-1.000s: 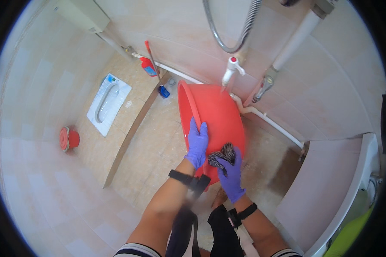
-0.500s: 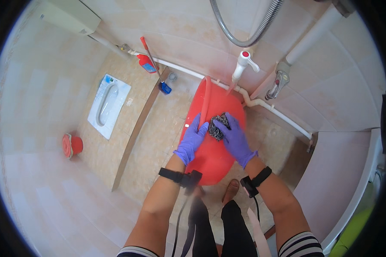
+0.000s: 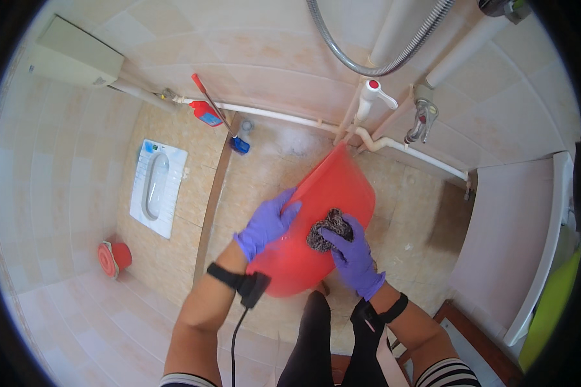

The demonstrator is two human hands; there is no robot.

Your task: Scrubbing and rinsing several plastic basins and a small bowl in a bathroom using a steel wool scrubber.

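Observation:
A large red plastic tub [image 3: 345,184] is tipped on its side over the tiled floor, partly blurred. My left hand [image 3: 269,222], in a purple glove, grips its left rim. Against the tub's red surface, my right hand [image 3: 351,257], gloved the same way, presses a dark grey mesh scourer [image 3: 324,233]; the fingers are closed around its right side. Straps with small black boxes sit on both wrists.
Behind the tub are a white tap [image 3: 369,100], a metal tap [image 3: 423,121] and a white pipe [image 3: 271,113] along the wall. To the left lie a squat toilet [image 3: 158,188], a blue-headed brush [image 3: 239,145], a red bottle [image 3: 206,113] and a red bucket [image 3: 116,258].
The tub has turned and come nearer, its far rim swinging right. My left hand has shifted left along the rim; the right hand and scourer have moved nearer to me.

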